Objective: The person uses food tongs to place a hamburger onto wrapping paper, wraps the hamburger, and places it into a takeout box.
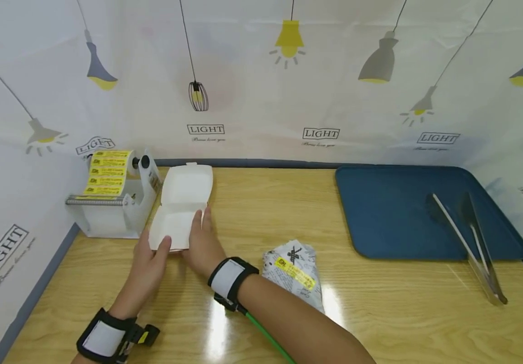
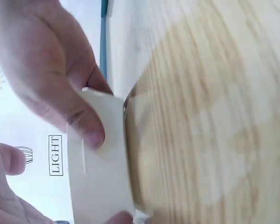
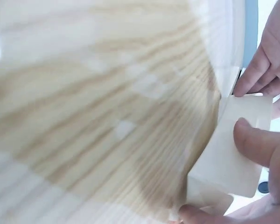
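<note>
Box (image 1: 173,227) (open) between both grips (image 1: 149,265) (image 1: 204,248)

Around me hangs a white, smooth wall covering (image 1: 248,101) printed with grey, blue and yellow pendant lamps (image 1: 290,38). Its blue-grey bottom band (image 1: 270,164) borders my yellowish wood-grain tabletop (image 1: 270,207), where white glare (image 1: 217,328) shines.

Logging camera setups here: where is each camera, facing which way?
Head: worn on head, facing forward and down at table and open white box; forearms, left grip, right grip show.
Left wrist: on that wrist, facing the box; both grips partly show.
Right wrist: on that wrist, facing the box; both grips partly show.
Shared by wrist views: box, table.
</note>
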A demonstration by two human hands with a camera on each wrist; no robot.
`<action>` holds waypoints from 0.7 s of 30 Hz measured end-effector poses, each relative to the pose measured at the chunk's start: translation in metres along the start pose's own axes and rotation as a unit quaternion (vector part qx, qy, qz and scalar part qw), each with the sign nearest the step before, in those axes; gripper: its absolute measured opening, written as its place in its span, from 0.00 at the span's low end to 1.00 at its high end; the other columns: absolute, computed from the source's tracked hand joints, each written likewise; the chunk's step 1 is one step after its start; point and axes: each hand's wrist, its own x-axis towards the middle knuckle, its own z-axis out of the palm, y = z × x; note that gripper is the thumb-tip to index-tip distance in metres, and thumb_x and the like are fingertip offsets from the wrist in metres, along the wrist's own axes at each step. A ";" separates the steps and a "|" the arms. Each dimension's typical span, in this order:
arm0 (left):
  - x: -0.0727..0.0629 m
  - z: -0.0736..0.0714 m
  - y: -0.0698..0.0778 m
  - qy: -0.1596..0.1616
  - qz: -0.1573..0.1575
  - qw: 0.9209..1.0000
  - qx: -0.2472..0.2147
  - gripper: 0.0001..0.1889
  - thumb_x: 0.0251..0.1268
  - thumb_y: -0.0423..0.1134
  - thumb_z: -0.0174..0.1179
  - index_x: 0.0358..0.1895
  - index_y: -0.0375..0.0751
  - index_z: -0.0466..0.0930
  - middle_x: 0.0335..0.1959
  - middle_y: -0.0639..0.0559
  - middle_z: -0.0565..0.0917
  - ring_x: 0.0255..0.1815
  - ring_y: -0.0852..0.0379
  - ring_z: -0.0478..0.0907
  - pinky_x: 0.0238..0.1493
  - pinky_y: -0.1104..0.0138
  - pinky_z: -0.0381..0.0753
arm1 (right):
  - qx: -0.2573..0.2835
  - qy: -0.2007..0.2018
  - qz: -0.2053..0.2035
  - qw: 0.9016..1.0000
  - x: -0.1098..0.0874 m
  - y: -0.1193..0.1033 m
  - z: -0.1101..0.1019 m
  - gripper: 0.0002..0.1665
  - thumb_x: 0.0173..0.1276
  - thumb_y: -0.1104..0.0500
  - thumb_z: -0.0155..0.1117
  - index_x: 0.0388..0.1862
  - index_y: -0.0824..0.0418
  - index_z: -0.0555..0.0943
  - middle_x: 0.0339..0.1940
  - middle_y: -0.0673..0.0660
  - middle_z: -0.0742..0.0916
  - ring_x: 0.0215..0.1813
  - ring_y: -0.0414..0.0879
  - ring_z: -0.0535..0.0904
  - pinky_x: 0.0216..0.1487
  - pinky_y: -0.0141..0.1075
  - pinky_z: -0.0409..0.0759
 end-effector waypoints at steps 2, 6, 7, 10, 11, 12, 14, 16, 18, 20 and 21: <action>-0.002 -0.002 0.001 -0.013 -0.024 1.000 0.014 0.29 0.85 0.45 0.38 0.73 0.22 0.50 0.68 0.27 0.61 0.69 0.40 0.60 0.69 0.47 0.63 | -0.001 -0.009 0.009 1.000 -0.007 0.002 -0.004 0.56 0.66 0.58 0.73 0.80 0.76 0.49 0.80 0.76 0.52 0.68 0.56 0.75 0.54 0.30 0.81; -0.005 -0.003 0.000 -0.044 -0.039 0.997 0.052 0.31 0.86 0.48 0.36 0.72 0.20 0.57 0.67 0.25 0.67 0.67 0.39 0.65 0.64 0.47 0.69 | 0.011 -0.027 0.017 0.999 -0.022 0.008 -0.012 0.58 0.65 0.60 0.74 0.81 0.75 0.48 0.81 0.74 0.50 0.58 0.55 0.82 0.44 0.29 0.82; -0.006 -0.003 0.000 -0.054 -0.036 0.996 0.054 0.31 0.86 0.47 0.36 0.73 0.21 0.58 0.69 0.25 0.67 0.69 0.38 0.65 0.66 0.46 0.69 | 0.008 -0.028 0.014 0.999 -0.027 0.010 -0.014 0.57 0.66 0.60 0.74 0.80 0.75 0.48 0.81 0.75 0.50 0.58 0.55 0.82 0.44 0.30 0.83; -0.010 0.001 0.000 -0.069 0.003 0.996 0.051 0.28 0.86 0.43 0.37 0.74 0.22 0.61 0.71 0.28 0.69 0.74 0.38 0.63 0.72 0.43 0.64 | 0.011 -0.027 0.003 1.000 -0.041 0.015 -0.018 0.56 0.67 0.60 0.73 0.80 0.76 0.48 0.81 0.77 0.50 0.65 0.59 0.78 0.51 0.34 0.83; -0.011 0.003 0.000 -0.075 0.018 0.996 0.046 0.27 0.86 0.42 0.38 0.73 0.23 0.62 0.71 0.29 0.69 0.74 0.37 0.63 0.72 0.42 0.64 | 0.010 -0.025 0.000 1.000 -0.045 0.017 -0.019 0.56 0.67 0.60 0.73 0.80 0.76 0.48 0.80 0.77 0.50 0.65 0.60 0.78 0.50 0.34 0.84; -0.011 0.005 -0.001 -0.081 0.032 0.995 0.044 0.26 0.86 0.42 0.38 0.73 0.24 0.63 0.70 0.30 0.71 0.73 0.37 0.64 0.71 0.42 0.65 | 0.011 -0.024 -0.001 1.000 -0.049 0.020 -0.020 0.56 0.67 0.60 0.73 0.80 0.76 0.48 0.80 0.78 0.49 0.64 0.61 0.79 0.49 0.35 0.84; -0.012 0.010 -0.003 -0.087 0.058 0.993 0.045 0.25 0.86 0.42 0.39 0.71 0.26 0.67 0.68 0.31 0.74 0.71 0.39 0.67 0.69 0.46 0.69 | 0.013 -0.022 0.000 1.000 -0.056 0.024 -0.024 0.56 0.66 0.60 0.73 0.80 0.75 0.48 0.80 0.78 0.49 0.55 0.60 0.83 0.39 0.34 0.84; -0.012 0.016 -0.005 -0.097 0.083 0.991 0.043 0.25 0.86 0.44 0.40 0.71 0.28 0.68 0.66 0.33 0.76 0.70 0.40 0.69 0.66 0.50 0.72 | 0.007 -0.024 0.006 1.000 -0.061 0.029 -0.028 0.58 0.65 0.59 0.75 0.81 0.74 0.49 0.80 0.78 0.49 0.48 0.59 0.85 0.31 0.32 0.81; -0.013 0.021 -0.004 -0.101 0.100 0.989 0.040 0.25 0.86 0.45 0.41 0.69 0.28 0.70 0.64 0.35 0.79 0.67 0.41 0.71 0.63 0.53 0.74 | 0.004 -0.024 0.014 1.000 -0.067 0.033 -0.034 0.59 0.63 0.59 0.76 0.81 0.73 0.50 0.80 0.78 0.49 0.42 0.59 0.85 0.26 0.33 0.79; -0.016 0.026 0.000 -0.102 0.113 0.987 0.042 0.25 0.85 0.45 0.41 0.66 0.27 0.72 0.61 0.35 0.80 0.65 0.40 0.73 0.60 0.56 0.76 | -0.007 -0.026 0.018 0.999 -0.071 0.038 -0.040 0.60 0.61 0.58 0.78 0.81 0.73 0.52 0.80 0.78 0.51 0.48 0.61 0.84 0.28 0.35 0.81; -0.018 0.028 0.002 -0.103 0.119 0.987 0.042 0.24 0.85 0.44 0.42 0.66 0.26 0.73 0.60 0.34 0.81 0.64 0.40 0.74 0.59 0.57 0.77 | -0.012 -0.029 0.018 0.999 -0.074 0.039 -0.043 0.60 0.60 0.58 0.79 0.80 0.73 0.53 0.80 0.78 0.51 0.52 0.62 0.83 0.31 0.37 0.83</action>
